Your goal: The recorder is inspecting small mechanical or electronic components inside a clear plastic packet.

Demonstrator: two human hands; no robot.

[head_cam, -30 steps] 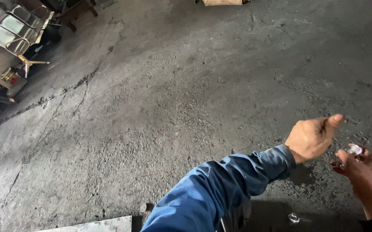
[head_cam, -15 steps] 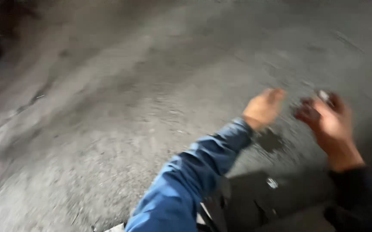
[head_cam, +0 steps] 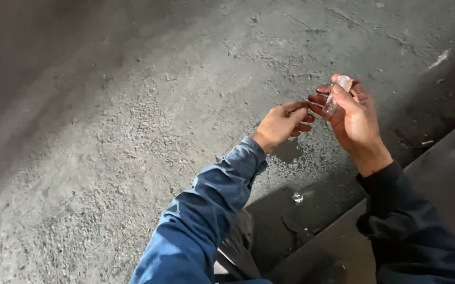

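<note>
- Ground: rough grey concrete floor [head_cam: 106, 131], gritty and pitted, cracks running toward the far edge; dim light, darker along the upper left.
- Landmark for these notes: small clear glass-like tube [head_cam: 338, 95], pale and translucent, rounded at its upper end.
- Right hand [head_cam: 355, 120] grasps the tube: the thumb lies along its near side, the fingers curl behind it. The tube stands tilted, top end leaning away from the person, clear of the floor, upper tip showing above the thumb.
- Dark sleeve [head_cam: 411, 226] covers the right forearm, running down and right from the tube toward the lower right corner.
- Left hand [head_cam: 284, 123] sits just left of the tube and slightly below it, fingers curled loosely inward, fingertips nearly meeting those of the right hand. Whether anything is pinched in it: cannot tell.
- Blue sleeve [head_cam: 206, 210] runs from the left wrist down and left of the tube, to the bottom edge.
- Small clear bead-like piece [head_cam: 297, 198] lies on the floor well below the tube, between the two forearms, in shadow.
- Flat dark slab [head_cam: 438, 173] lies right of and below the tube, its straight edge running diagonally; the right forearm rests over it.
</note>
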